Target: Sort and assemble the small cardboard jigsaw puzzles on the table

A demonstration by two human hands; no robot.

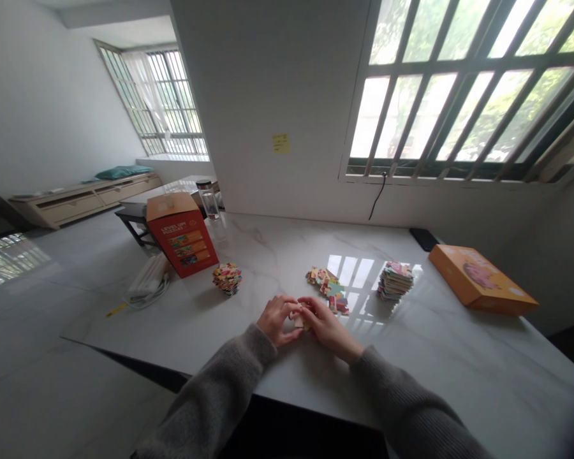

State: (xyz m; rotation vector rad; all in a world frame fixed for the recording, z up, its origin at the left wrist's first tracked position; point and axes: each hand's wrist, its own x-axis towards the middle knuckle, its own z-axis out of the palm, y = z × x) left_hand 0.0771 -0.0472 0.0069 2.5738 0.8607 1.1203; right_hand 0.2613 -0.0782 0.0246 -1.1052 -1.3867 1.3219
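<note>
Close together over the front of the white marbled table, my left hand and my right hand both have their fingers closed on small puzzle pieces, which are partly covered by the fingers. Just beyond my right hand lies a joined strip of colourful puzzle pieces flat on the tabletop. To the left stands a short stack of puzzle pieces. A taller stack of puzzle pieces is on the right.
A red puzzle box stands upright at the left, beside a white power strip with its cable. Behind it is a glass bottle. An orange box lies at the right near a black phone. The table's back edge meets the wall.
</note>
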